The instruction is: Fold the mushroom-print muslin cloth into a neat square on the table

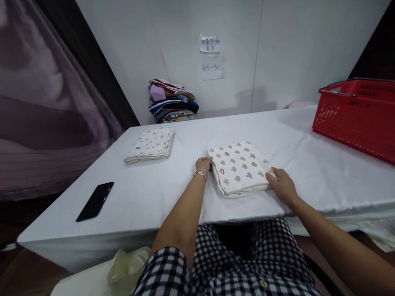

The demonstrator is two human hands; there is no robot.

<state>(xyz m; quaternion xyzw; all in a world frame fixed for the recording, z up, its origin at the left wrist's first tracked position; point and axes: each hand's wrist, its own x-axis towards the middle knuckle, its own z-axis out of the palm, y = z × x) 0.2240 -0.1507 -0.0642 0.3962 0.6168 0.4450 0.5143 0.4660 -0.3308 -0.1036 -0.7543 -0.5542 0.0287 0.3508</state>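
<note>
A folded white cloth with a small grey, red and green print (239, 168) lies on the white table (153, 195) straight in front of me. My left hand (204, 165) rests at its left edge, fingers curled onto the fabric; a bracelet circles the wrist. My right hand (282, 184) grips the cloth's near right corner, fingers closed on the edge. Another folded white cloth with tiny dots (150, 144) lies further back on the left, away from both hands.
A black phone (95, 201) lies flat near the table's left edge. A red plastic basket (371, 118) stands at the right. A pile of folded coloured cloths (172, 101) sits against the white wall under two paper notes (211, 56). A pale bag (125, 268) lies below the table.
</note>
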